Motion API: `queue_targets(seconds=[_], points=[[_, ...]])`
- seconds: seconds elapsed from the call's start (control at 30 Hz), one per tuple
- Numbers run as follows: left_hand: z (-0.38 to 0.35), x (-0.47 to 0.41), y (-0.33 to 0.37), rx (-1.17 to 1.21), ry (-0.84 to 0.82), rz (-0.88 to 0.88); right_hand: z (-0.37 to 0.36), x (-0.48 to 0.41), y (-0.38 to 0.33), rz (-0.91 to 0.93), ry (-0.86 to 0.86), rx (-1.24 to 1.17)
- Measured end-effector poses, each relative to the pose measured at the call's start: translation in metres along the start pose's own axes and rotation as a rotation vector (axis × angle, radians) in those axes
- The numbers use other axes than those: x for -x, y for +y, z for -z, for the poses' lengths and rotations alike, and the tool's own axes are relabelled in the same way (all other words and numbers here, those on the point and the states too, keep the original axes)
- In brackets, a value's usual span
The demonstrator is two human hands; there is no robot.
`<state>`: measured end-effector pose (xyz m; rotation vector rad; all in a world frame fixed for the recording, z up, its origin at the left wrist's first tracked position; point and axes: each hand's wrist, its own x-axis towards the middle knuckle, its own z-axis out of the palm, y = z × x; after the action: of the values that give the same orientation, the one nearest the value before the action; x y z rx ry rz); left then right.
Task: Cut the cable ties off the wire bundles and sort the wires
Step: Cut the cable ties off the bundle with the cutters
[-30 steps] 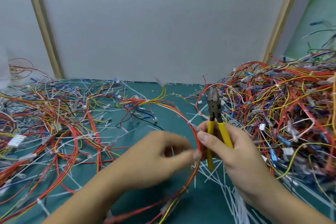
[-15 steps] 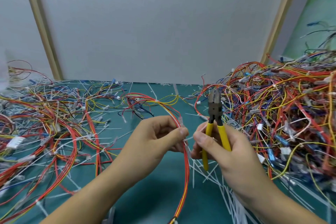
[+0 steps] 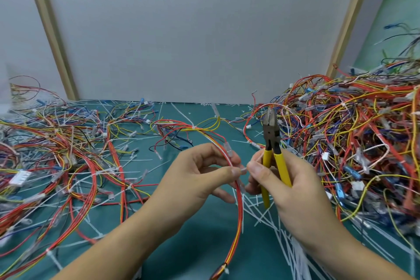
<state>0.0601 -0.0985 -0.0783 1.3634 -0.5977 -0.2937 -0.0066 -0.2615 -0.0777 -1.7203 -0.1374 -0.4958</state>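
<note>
Now: left hand (image 3: 204,177) pinches wire bundle (image 3: 239,216) at its cable tie (image 3: 242,170), above green mat (image 3: 204,252).
Right hand (image 3: 295,184): wraps cutters (image 3: 272,143), nose up, blades together; thumb meets the tie's tail.
Technique: tip blades down, hook the tie alone, stay clear of insulation.

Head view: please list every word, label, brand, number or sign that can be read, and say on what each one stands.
No text can be read in this view.
Cutters: plain yellow handles, no brand visible.
White connector: too blurred to tell.
Wire bundle, green mat, grey panel: no print visible.
</note>
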Motion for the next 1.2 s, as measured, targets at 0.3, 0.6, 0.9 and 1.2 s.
queue_targets(seconds=[0.3,0.6,0.9,1.2], points=[[-0.002,0.0,0.0,-0.01,-0.021,-0.009,0.004,-0.003,0.005,-0.031,0.059,-0.015],[0.002,0.002,0.004,0.071,-0.123,0.01,0.006,-0.005,0.005,-0.088,0.06,-0.029],[0.019,-0.002,0.014,-0.034,0.061,-0.171,0.014,-0.01,-0.003,-0.179,-0.195,0.068],[0.021,-0.003,0.015,-0.088,0.074,-0.184,0.014,-0.007,0.001,-0.107,-0.268,0.356]])
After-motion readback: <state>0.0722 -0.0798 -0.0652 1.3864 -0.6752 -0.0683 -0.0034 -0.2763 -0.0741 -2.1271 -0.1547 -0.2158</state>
